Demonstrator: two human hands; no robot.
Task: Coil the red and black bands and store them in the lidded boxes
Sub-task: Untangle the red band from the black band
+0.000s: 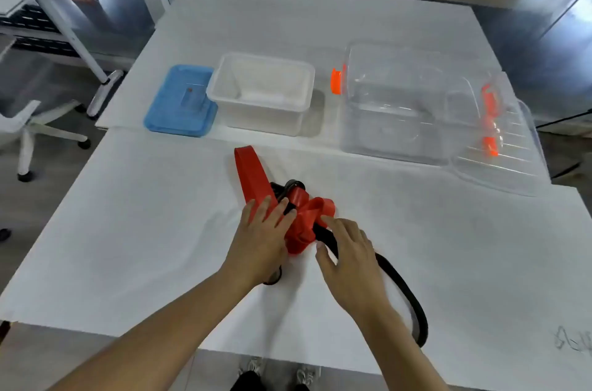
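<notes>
At the far left of the white table (128,230) lies a blue lid (179,102), flat, with its right edge touching an open white box (261,92). In front of these, near the middle of the table, the red band (253,177) runs from a flat loop at its far end down into a crumpled knot of folds. The left hand (261,237) lies on that strip with fingers spread and pressing down; it is open, not closed around anything. Tangled in the knot is the black band (397,288), which curves away toward the near right edge of the table. The right hand (347,257) rests just beside the knot, fingers loosely bent and touching the black band; whether it grips it cannot be told. Farther back on the right stands a clear box (394,108) with orange clips, its clear lid (499,147) leaning against its right side
</notes>
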